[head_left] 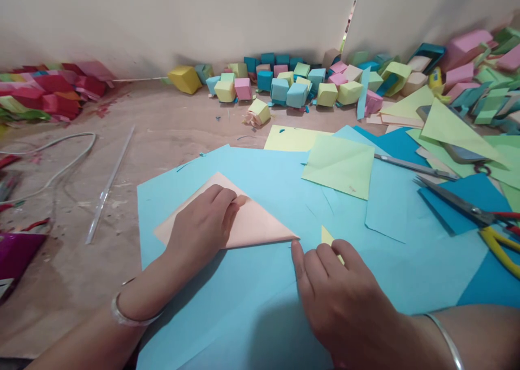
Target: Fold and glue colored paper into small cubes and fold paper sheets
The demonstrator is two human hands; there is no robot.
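Note:
A pale peach paper [260, 221], folded into a triangle, lies on a large light blue sheet [252, 316]. My left hand [207, 218] rests on the left part of the triangle, its fingers curled together over the paper; whether it pinches anything is hidden. At the triangle's right corner is my right hand [333, 283], its index fingertip touching the tip and the other fingers curled in. Partly under my right hand's knuckles shows a small yellow paper piece [328, 235]. A light green square paper [339, 165] lies beyond it on the blue sheet.
Scissors with yellow and red handles [467, 207] lie at right by dark blue paper [483, 196]. Several small paper cubes [296, 95] line the wall. At left are a clear ruler-like strip [109, 186], a white cable [77, 164] and a red paper pile [52, 91].

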